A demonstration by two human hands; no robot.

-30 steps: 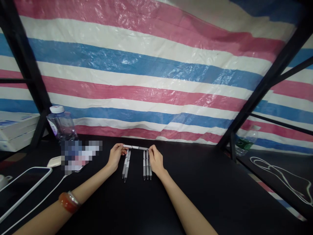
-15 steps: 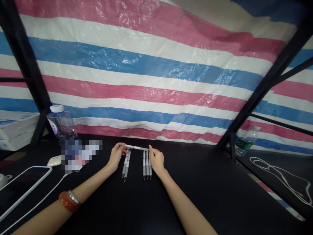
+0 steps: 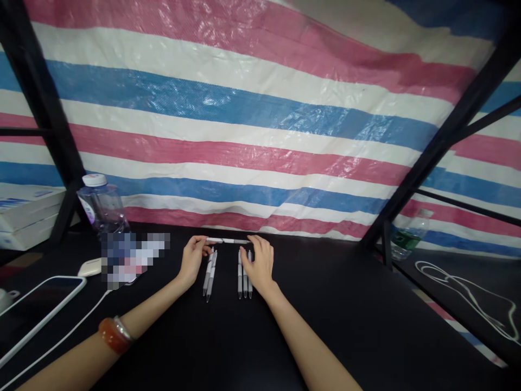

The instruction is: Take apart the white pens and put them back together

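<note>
A white-and-grey pen (image 3: 228,240) runs sideways across the tops of two groups of similar pens on the black table (image 3: 260,336). My left hand (image 3: 194,260) has its fingers closed at the white left end of this pen. At the grey right end, my right hand (image 3: 261,263) rests its fingertips, with the thumb spread away toward the upright pens. Below my left hand lie two pens (image 3: 210,276) close together, slightly slanted. Three more pens (image 3: 245,279) lie side by side, their upper right part hidden by my right hand.
On the left are a clear bottle (image 3: 103,209), a phone (image 3: 40,309), a white cable (image 3: 69,331), a small cream case (image 3: 90,267) and white boxes (image 3: 30,217). A green-labelled bottle (image 3: 409,236) and a coiled cable (image 3: 459,288) lie right. Striped sheeting (image 3: 244,130) hangs behind.
The sideways pen has become more level, its right end shifting away from me. My right thumb has come off it and the fingers have spread. My left hand has barely moved.
</note>
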